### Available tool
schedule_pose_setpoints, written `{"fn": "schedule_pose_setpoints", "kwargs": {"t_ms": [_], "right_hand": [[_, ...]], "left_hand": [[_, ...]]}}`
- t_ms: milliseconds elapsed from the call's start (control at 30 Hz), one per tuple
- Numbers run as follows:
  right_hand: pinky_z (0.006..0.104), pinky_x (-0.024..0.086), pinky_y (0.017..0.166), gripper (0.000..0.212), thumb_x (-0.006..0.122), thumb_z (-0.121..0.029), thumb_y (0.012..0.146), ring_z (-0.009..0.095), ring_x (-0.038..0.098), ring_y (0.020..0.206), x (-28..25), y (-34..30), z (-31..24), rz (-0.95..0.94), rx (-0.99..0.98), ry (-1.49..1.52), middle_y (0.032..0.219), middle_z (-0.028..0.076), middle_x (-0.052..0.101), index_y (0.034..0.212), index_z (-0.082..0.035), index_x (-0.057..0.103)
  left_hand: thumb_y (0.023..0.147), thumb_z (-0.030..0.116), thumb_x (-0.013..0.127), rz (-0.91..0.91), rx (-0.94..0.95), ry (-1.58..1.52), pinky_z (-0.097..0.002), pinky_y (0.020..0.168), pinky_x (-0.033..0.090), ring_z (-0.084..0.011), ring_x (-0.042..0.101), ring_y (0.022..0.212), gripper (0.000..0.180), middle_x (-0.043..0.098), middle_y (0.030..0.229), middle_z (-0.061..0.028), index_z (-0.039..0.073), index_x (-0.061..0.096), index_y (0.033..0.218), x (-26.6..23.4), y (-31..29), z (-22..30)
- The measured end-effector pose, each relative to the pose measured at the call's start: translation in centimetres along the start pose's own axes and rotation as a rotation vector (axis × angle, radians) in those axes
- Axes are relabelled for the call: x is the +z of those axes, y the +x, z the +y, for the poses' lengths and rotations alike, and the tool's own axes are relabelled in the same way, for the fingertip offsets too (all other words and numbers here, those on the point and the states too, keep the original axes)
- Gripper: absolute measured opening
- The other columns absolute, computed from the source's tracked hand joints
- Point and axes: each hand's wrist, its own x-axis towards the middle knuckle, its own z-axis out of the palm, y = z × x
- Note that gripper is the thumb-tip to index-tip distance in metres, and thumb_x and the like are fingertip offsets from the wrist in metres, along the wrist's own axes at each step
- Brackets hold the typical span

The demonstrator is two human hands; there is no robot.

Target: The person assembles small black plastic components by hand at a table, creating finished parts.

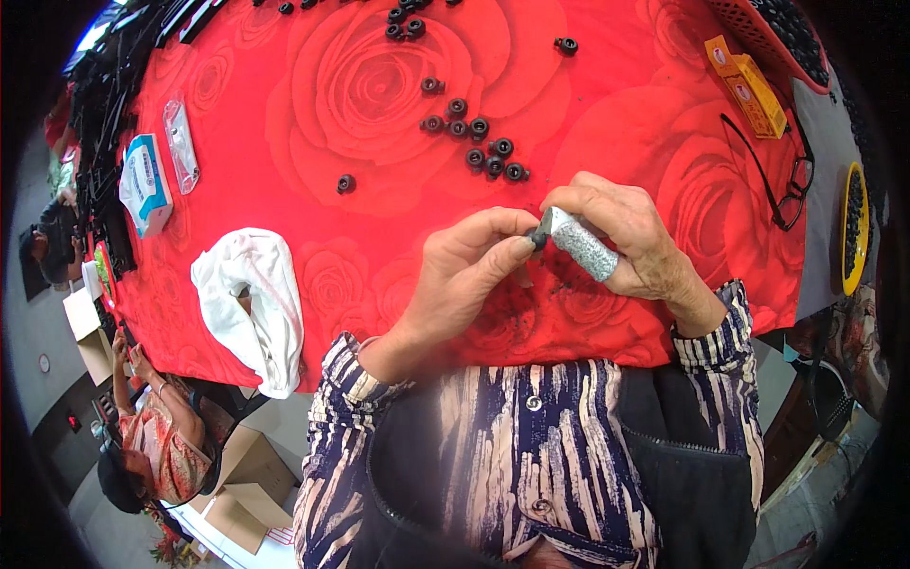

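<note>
Between thumb and fingers, my left hand [474,266] pinches a small black round part [538,239]. My right hand [630,232] is closed just beside it, its fingers curled around a small grey blade-like piece [546,224] that touches or nearly touches the part. A silver speckled wrap [583,248] lies along the thumb side of the right hand; whether it covers the thumb or a handle, I cannot tell. Beyond my hands, several loose black ring-shaped parts [479,127] lie on the red rose-patterned cloth [360,218]. One more black part [346,183] sits apart to the left.
White cloth [270,351], a tissue pack [145,185] and a clear plastic bag [178,142] lie left. Right are eyeglasses [791,204], a yellow box [749,90], a red basket [754,33] and a yellow-rimmed tray [846,275]. Black strips [109,123] edge the far left; a person [161,431] sits beyond.
</note>
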Motion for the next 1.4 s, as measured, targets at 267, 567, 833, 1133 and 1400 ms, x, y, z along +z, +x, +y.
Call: {"fn": "schedule_pose_setpoints", "kwargs": {"t_ms": [267, 567, 833, 1133, 1400], "right_hand": [[0.0360, 0.043, 0.054, 0.027, 0.064, -0.012, 0.072, 0.028, 0.057, 0.065, -0.3, 0.0, 0.1, -0.058, 0.010, 0.025, 0.075, 0.010, 0.053, 0.097, -0.003, 0.057], [0.0361, 0.043, 0.052, 0.031, 0.065, -0.011, 0.068, 0.028, 0.056, 0.063, -0.5, 0.1, 0.4, -0.074, -0.060, -0.012, 0.073, 0.009, 0.052, 0.097, -0.003, 0.057], [0.0358, 0.042, 0.051, 0.030, 0.067, -0.011, 0.066, 0.027, 0.055, 0.061, -1.0, 0.3, 0.5, -0.130, -0.097, 0.049, 0.070, 0.009, 0.052, 0.093, -0.004, 0.059], [0.0347, 0.041, 0.050, 0.031, 0.064, -0.011, 0.064, 0.027, 0.054, 0.059, -0.7, 0.2, 0.9, -0.140, -0.081, 0.122, 0.069, 0.008, 0.052, 0.094, -0.004, 0.059], [0.0342, 0.039, 0.049, 0.032, 0.064, -0.011, 0.064, 0.025, 0.053, 0.058, -0.3, 0.0, 1.1, -0.106, -0.057, 0.157, 0.069, 0.008, 0.051, 0.095, -0.004, 0.059]], "left_hand": [[0.093, 0.011, 0.055, -0.021, -0.017, -0.009, -0.0215, 0.068, 0.049, -0.0066, 0.055, 0.083, 0.022, 0.059, 0.094, -0.0016, -0.001, 0.057, 0.111, -0.2, 0.0, -0.1], [0.093, 0.012, 0.055, -0.056, -0.105, -0.109, -0.0227, 0.067, 0.049, -0.0080, 0.055, 0.080, 0.020, 0.058, 0.094, -0.0030, -0.001, 0.056, 0.108, -0.1, 0.1, 0.1], [0.094, 0.014, 0.053, -0.221, -0.209, -0.339, -0.0244, 0.063, 0.051, -0.0097, 0.056, 0.075, 0.021, 0.057, 0.089, -0.0042, -0.001, 0.054, 0.108, -0.8, 0.4, -0.5], [0.094, 0.013, 0.052, -0.254, -0.265, -0.436, -0.0252, 0.061, 0.052, -0.0104, 0.058, 0.071, 0.021, 0.057, 0.088, -0.0062, -0.002, 0.054, 0.108, -1.1, 0.5, -1.0], [0.094, 0.014, 0.052, -0.249, -0.249, -0.434, -0.0247, 0.061, 0.052, -0.0101, 0.058, 0.070, 0.021, 0.058, 0.088, -0.0055, -0.001, 0.053, 0.109, -1.1, 0.5, -0.9]]}}
